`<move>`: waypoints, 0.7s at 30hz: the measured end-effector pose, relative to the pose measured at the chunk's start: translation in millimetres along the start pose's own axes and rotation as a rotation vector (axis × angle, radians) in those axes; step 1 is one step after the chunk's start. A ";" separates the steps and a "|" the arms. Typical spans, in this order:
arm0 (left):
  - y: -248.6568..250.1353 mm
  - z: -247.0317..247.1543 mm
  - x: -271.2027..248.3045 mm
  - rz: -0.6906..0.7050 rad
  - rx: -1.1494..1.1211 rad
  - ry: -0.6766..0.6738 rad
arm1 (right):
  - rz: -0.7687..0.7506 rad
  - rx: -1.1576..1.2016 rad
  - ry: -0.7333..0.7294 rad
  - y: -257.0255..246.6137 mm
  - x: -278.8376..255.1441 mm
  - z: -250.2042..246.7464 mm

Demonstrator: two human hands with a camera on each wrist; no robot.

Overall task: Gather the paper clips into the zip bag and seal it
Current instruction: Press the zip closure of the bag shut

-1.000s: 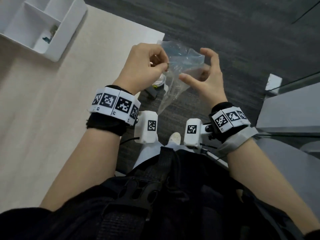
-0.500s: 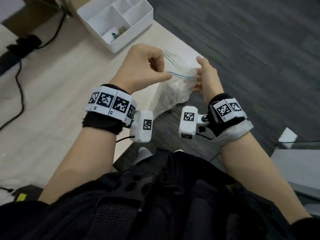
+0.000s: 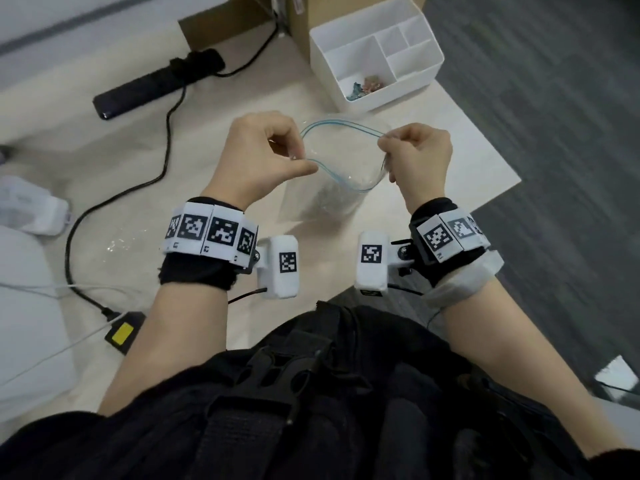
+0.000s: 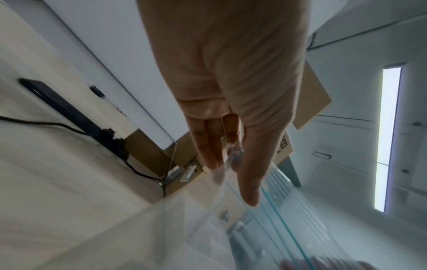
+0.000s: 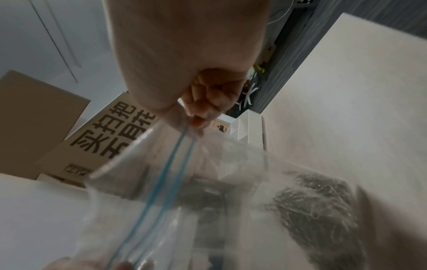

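Observation:
A clear zip bag [image 3: 337,199] with a blue zip line hangs above the pale table, its mouth held wide. My left hand [image 3: 298,164] pinches the left end of the mouth [image 4: 231,160]. My right hand [image 3: 384,142] pinches the right end [image 5: 184,131]. A heap of silver paper clips [image 5: 316,206] lies in the bottom of the bag [image 3: 332,202]. A few coloured clips [image 3: 365,85] sit in the white organizer.
A white desk organizer [image 3: 375,53] stands behind the bag near the table's far right corner. A cardboard box [image 3: 304,15] is behind it. A black power strip [image 3: 156,84] and cables [image 3: 114,202] lie left. The table edge [image 3: 498,192] drops to dark carpet on the right.
The view swung left onto the table. The bag came over the tabletop and both hands pulled its ends apart, so the mouth now gapes wide.

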State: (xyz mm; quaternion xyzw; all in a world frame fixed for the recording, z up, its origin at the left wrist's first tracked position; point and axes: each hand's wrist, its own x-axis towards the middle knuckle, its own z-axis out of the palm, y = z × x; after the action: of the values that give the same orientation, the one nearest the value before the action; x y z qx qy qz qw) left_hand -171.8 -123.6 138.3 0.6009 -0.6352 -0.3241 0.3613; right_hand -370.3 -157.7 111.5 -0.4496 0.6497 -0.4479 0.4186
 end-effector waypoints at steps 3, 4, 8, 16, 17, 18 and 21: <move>-16.2 -17.0 -10.4 -0.020 0.010 0.037 | 0.027 -0.028 0.001 -5.6 -7.8 17.8; -20.6 -20.2 -14.2 -0.037 0.018 0.037 | 0.034 -0.042 0.000 -6.1 -9.3 22.6; -28.6 -32.0 -25.2 -0.062 0.034 0.129 | -0.044 -0.072 0.046 -18.3 -13.1 35.5; -60.2 -39.1 -42.3 -0.283 0.198 0.115 | -0.104 -0.211 -0.005 -7.3 -9.9 61.7; -60.1 -38.5 -42.9 -0.291 0.181 0.148 | -0.121 -0.206 0.013 -6.5 -8.3 63.7; -59.2 -38.4 -42.9 -0.294 0.159 0.188 | -0.146 -0.194 0.034 -6.5 -6.1 64.9; -53.1 -38.4 -42.3 -0.277 0.089 0.266 | -0.197 -0.178 0.060 -6.4 1.9 66.2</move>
State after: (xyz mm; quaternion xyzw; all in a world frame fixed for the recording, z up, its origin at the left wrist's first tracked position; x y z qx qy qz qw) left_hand -110.4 -84.2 110.7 0.7354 -0.5068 -0.2603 0.3670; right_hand -306.9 -174.4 100.9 -0.5328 0.6517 -0.4409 0.3114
